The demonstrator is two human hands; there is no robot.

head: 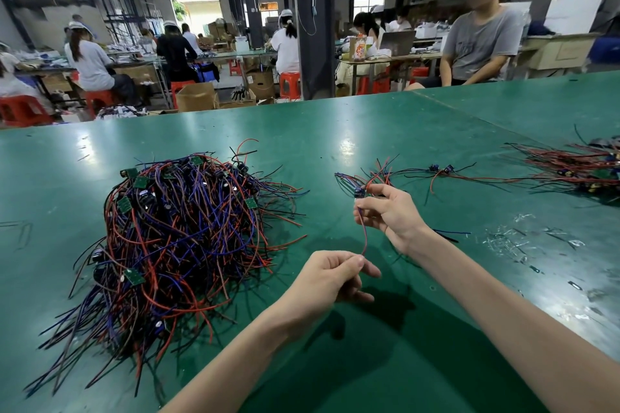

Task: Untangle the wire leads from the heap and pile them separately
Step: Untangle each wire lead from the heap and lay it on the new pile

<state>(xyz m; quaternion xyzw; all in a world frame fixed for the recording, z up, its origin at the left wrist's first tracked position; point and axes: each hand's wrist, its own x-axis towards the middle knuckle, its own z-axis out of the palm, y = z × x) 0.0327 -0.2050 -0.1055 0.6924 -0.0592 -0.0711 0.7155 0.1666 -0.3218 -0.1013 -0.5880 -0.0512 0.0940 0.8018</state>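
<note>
Head view: I see one wire lead [364,238] strung between both hands, above the green table [436,131].
Left hand [330,273]: pinches its lower end.
Right hand [391,211]: grips its upper end.
Heap [177,238]: far left, apart.

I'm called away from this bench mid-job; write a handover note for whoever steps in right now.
Left hand: pinches the lower end of one red lead.
Right hand: holds its upper end, at a small blue part.
Heap: large, tangled, on the green table to the left.
Done: a few loose leads lie beyond the right hand; a separate pile at far right.
Left: most of the heap; lay down the held lead.
</note>
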